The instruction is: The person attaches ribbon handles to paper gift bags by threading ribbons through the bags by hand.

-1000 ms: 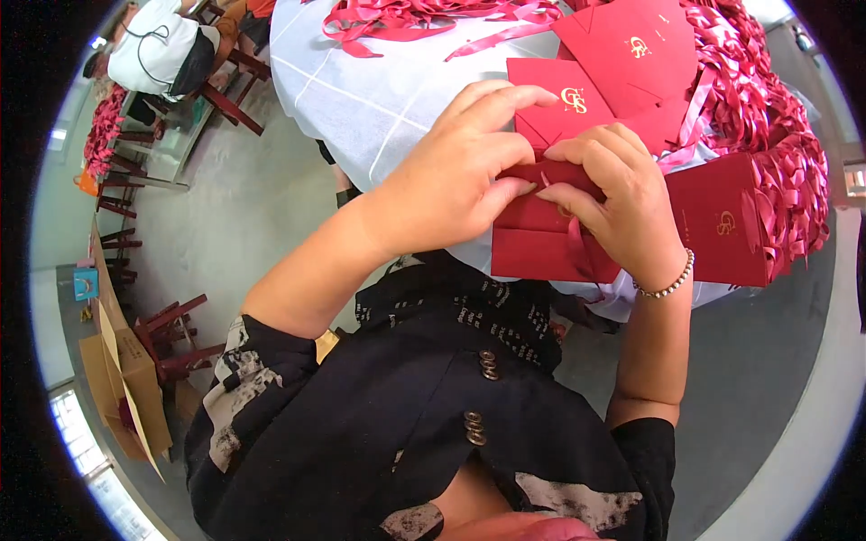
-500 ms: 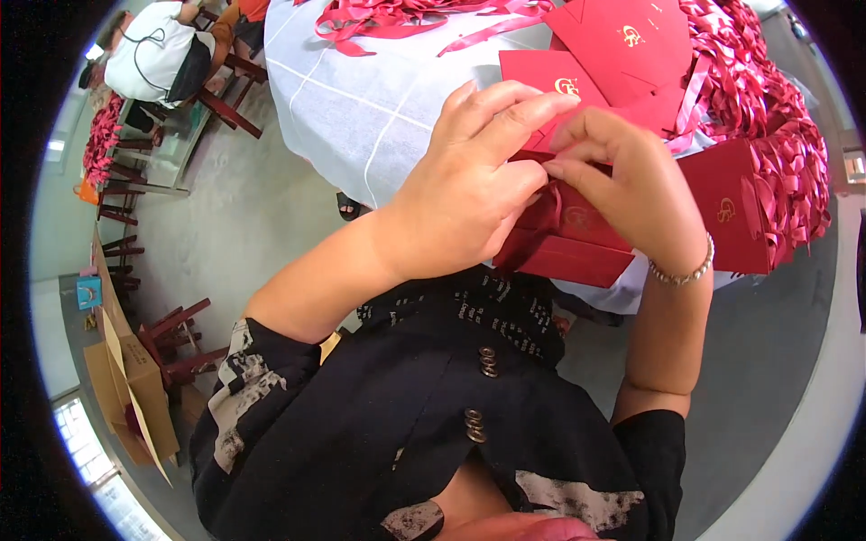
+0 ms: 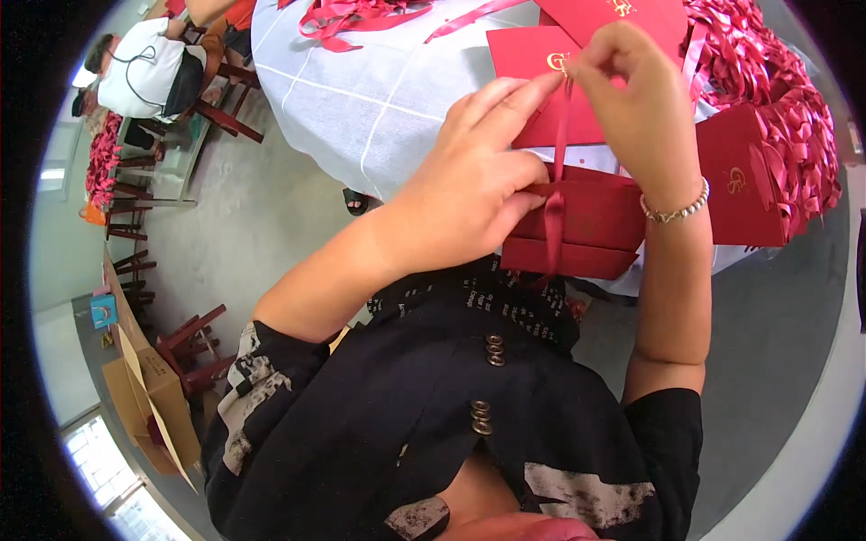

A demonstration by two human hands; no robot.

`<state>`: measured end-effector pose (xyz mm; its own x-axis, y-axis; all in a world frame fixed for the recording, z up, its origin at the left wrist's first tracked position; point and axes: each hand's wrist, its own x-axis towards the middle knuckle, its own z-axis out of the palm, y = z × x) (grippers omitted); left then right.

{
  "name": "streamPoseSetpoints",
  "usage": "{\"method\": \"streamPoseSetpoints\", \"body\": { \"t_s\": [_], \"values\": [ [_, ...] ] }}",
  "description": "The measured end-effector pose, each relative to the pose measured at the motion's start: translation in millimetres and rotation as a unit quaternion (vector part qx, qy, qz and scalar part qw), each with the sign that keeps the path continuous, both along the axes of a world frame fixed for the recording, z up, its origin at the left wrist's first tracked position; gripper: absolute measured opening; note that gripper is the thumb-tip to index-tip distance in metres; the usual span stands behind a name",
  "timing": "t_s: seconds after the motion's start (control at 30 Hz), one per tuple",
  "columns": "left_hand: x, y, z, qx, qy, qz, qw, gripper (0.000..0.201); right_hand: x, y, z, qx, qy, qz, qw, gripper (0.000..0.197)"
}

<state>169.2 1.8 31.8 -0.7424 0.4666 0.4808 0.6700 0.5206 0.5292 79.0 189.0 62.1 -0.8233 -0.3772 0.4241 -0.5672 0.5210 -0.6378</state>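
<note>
A dark red paper bag [image 3: 600, 216] lies at the table's near edge, its gusset fold facing me. A red satin ribbon [image 3: 554, 212] runs across it and rises taut to my right hand [image 3: 636, 113], whose thumb and forefinger pinch its upper end. My left hand [image 3: 492, 171] is closed at the bag's left edge, thumb and fingers gripping the edge where the ribbon crosses. Beyond the hands lie flat red bags [image 3: 532, 50] with gold emblems. Right of my right wrist stands a stack of red bags [image 3: 740, 176] with ribbon loops.
A white-lined pale blue cloth [image 3: 334, 117] covers the round table. Loose ribbons [image 3: 361, 22] lie at its far side, and piled ribbon loops [image 3: 749, 68] at the right. A person in white [image 3: 144, 72] sits far left. An open carton [image 3: 153, 401] and wooden stools [image 3: 194, 347] stand on the floor.
My right hand has moved up and away from my left, drawing the ribbon out straight. The left hand stays at the bag's edge.
</note>
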Motion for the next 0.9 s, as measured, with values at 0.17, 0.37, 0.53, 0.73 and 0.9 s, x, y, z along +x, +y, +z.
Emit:
{"method": "streamPoseSetpoints", "body": {
  "t_s": [0.17,0.37,0.53,0.73,0.9],
  "values": [
    [-2,-16,-6,-0.002,0.016,0.124,0.992,0.019,19,-9,-16,-0.063,0.24,-0.032,0.968,0.032],
    [-18,-49,-21,-0.012,-0.031,0.201,0.979,0.018,100,-5,-60,0.058,0.097,0.02,0.993,0.038],
    [-25,-45,-21,-0.004,0.028,0.234,0.972,0.018,111,16,-82,0.036,0.056,-0.061,0.996,0.018],
    [-47,-22,-9,-0.09,0.01,0.186,0.978,0.025,117,10,-64,0.058,0.057,-0.033,0.996,0.03],
    [-69,-15,-14,-0.115,-0.086,0.137,0.98,0.032,120,-6,-77,0.05,0.049,-0.035,0.997,0.027]
  ]
}}
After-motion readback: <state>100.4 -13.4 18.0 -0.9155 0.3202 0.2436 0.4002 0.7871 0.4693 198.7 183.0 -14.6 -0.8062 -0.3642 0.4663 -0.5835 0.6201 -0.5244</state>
